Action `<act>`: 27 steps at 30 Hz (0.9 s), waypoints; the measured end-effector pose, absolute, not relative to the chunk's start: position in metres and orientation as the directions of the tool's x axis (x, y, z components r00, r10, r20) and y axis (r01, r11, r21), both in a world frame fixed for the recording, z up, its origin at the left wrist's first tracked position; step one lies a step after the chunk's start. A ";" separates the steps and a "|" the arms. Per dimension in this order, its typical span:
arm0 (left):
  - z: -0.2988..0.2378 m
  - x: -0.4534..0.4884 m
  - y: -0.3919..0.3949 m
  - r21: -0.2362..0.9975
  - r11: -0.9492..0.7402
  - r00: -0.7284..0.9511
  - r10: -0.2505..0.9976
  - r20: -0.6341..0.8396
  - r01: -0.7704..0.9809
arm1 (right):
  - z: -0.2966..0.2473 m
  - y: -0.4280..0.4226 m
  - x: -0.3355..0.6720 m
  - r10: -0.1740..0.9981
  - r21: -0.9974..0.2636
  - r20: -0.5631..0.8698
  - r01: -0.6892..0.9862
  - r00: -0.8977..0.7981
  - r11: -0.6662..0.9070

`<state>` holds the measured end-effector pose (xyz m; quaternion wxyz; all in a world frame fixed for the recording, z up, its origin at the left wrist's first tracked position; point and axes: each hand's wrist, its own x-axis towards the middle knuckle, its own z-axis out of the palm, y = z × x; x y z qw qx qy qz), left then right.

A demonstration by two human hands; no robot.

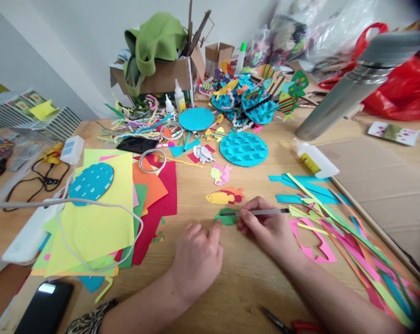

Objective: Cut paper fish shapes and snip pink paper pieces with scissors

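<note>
A small green paper cut-out lies on the wooden table near its front. My left hand rests beside it, fingers curled, with one fingertip pressing the cut-out's left edge. My right hand is closed on a thin grey pen, whose dark tip lies across the green piece. Just beyond, a yellow and orange paper fish and a pink and yellow fish lie flat.
Stacked coloured paper sheets and a white cable lie left. Paper strips, a pink offcut and a glue bottle sit right. Blue discs, a cardboard box, a steel flask, scissors and a phone surround.
</note>
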<state>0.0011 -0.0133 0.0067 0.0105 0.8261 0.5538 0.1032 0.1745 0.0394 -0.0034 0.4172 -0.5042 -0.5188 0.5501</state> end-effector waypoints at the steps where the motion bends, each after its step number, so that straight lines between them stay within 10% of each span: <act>1: 0.007 0.001 -0.013 0.130 -0.385 0.365 0.918 0.157 0.914 | -0.003 0.039 0.175 0.983 -0.992 -0.120 0.058 -0.137 -0.113; 27: 0.005 0.001 -0.013 0.148 -0.389 0.365 0.917 0.162 0.909 | -0.003 0.040 0.175 0.986 -0.992 -0.106 0.083 -0.129 -0.096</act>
